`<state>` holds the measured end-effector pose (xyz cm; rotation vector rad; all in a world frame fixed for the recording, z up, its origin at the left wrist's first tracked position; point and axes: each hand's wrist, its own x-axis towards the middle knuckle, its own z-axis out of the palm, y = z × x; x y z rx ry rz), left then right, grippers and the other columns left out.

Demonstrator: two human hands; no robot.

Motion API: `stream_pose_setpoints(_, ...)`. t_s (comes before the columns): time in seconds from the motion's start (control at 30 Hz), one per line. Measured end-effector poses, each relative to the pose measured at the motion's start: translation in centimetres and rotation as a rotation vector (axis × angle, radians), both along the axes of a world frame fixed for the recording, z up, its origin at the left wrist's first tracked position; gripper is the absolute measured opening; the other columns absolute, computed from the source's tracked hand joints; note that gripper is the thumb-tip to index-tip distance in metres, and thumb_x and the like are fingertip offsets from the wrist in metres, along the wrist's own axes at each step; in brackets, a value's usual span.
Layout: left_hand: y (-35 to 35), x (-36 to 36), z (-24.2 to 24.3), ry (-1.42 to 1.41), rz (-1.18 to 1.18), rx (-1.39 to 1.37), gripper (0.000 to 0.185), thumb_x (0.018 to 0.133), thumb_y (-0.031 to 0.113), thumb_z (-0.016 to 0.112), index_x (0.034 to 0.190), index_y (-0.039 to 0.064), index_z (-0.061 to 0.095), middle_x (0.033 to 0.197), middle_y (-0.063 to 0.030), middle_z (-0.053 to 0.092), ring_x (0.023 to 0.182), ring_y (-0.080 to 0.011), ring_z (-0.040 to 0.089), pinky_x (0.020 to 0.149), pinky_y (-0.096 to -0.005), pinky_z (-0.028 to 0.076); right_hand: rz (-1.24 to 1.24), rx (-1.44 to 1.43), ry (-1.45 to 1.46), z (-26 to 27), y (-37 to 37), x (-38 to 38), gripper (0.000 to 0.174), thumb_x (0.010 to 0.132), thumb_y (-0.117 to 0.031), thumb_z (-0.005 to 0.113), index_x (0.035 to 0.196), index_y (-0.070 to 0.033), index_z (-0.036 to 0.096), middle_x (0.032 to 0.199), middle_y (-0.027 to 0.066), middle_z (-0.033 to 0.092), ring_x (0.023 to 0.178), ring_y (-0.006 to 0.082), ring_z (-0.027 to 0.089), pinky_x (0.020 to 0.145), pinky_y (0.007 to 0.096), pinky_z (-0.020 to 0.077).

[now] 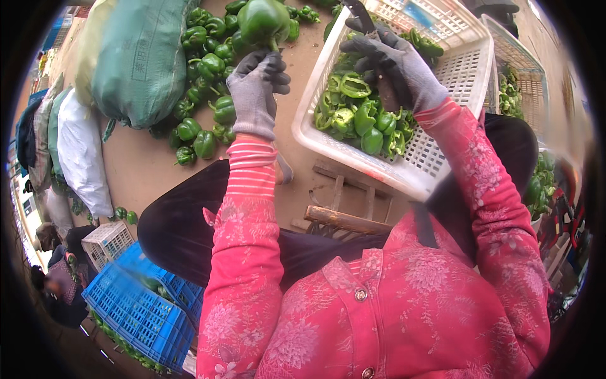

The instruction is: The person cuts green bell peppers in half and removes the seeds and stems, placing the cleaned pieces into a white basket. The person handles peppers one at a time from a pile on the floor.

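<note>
My left hand point(258, 90), in a grey glove with black fingers, grips a large green bell pepper point(263, 21) by its stem. The pepper is held up over the floor, beside a heap of whole bell peppers point(210, 66). Above a white plastic crate point(369, 166), my right hand point(395, 61), gloved the same way, is closed around a knife point(360, 16). The knife's dark blade points up and away, and its handle shows below the palm. Inside the crate lie cut pepper pieces point(362, 116), some with pale insides showing; my right hand hides part of them.
A full green woven sack point(142, 61) rests left of the heap, with a white sack point(83, 151) farther left. Blue crates point(137, 303) stand at lower left, near another person point(61, 284). A second crate point(530, 76) holds peppers at right. A wooden stool point(348, 220) is between my legs.
</note>
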<state>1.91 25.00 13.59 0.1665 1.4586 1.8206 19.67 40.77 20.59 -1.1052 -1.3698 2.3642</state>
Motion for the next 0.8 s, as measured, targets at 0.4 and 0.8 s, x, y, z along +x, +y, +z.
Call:
stream_pose_setpoints(0.4, -0.9, 8.4, 9.1, 0.748, -0.103, -0.034, 0.085, 0.062, 0.013, 0.090, 0.132, -0.008, 0.046, 0.116, -0.0155, 0.059, 0.103, -0.0202, 0.059, 0.091, -0.0308, 0.049, 0.115, 0.338, 0.316, -2.4, -2.8, 1.3, 0.046, 0.084, -0.024, 0.072, 0.126, -0.009, 0.057, 0.090, 0.0015, 0.064, 0.077, 0.0109, 0.061, 0.060, 0.0261, 0.0507)
stream_pose_setpoints(0.8, -1.9, 7.7, 1.5, 0.807, -0.078, -0.162, 0.077, 0.064, 0.022, 0.086, 0.128, 0.002, 0.049, 0.107, -0.0122, 0.063, 0.096, -0.0211, 0.064, 0.080, -0.0332, 0.055, 0.332, 1.050, -0.221, -1.9, -6.1, 3.5, 0.049, 0.086, -0.012, 0.062, 0.133, -0.003, 0.049, 0.089, 0.0190, 0.067, 0.076, 0.0272, 0.067, 0.072, 0.0372, 0.0527)
